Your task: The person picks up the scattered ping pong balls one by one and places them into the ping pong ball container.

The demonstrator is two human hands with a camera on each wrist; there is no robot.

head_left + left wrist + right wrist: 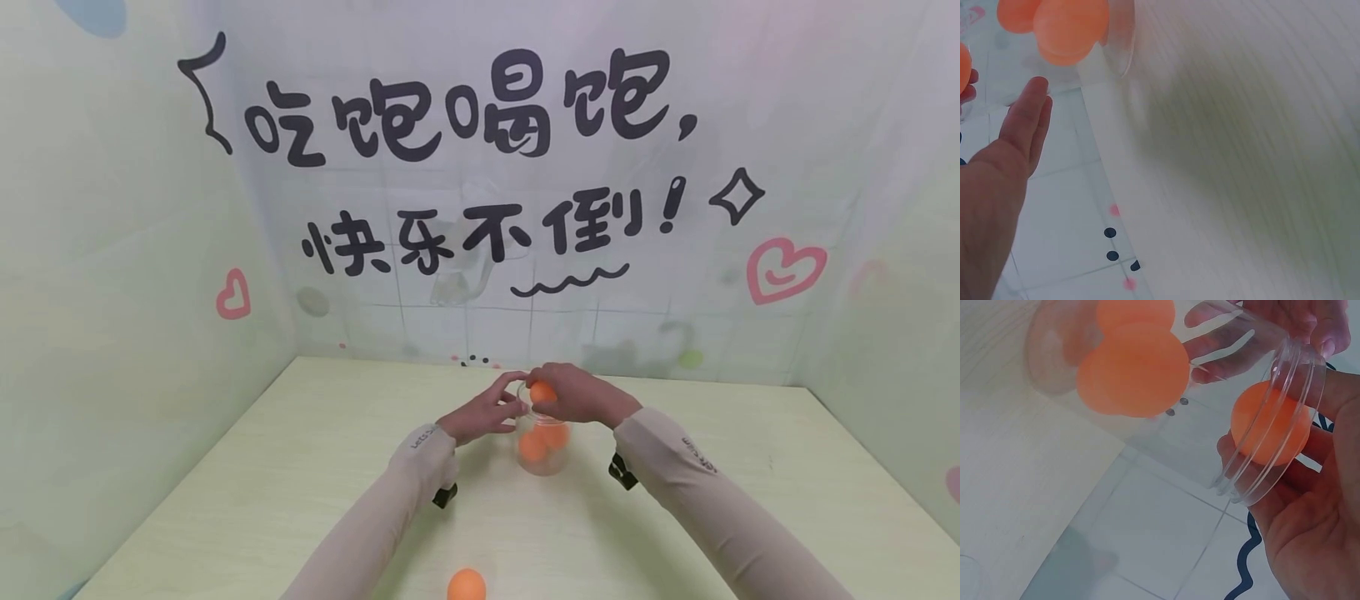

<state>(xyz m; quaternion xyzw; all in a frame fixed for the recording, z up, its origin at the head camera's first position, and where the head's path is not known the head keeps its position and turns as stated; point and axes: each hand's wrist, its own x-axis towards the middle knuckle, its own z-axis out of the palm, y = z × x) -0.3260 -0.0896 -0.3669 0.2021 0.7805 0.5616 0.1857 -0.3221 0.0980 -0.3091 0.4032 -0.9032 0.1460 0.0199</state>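
A clear wide-mouthed jar point(543, 463) stands upright on the table, with at least two orange balls point(1141, 370) lying at its bottom. My right hand point(573, 393) pinches another orange ball point(1267, 425) at the jar's threaded mouth, fingers reaching inside the rim. The left hand point(483, 410) holds the jar's left side near the neck; through the clear wall in the right wrist view its spread fingers point(1219, 353) show behind. Two of those fingers look nearly straight in the left wrist view. A loose orange ball point(467, 585) lies at the front of the table.
The pale wood-grain table point(337, 417) ends at a printed back wall point(420, 333) close behind the jar. Side panels flank the table left and right. Black wrist straps point(622, 472) show under both sleeves.
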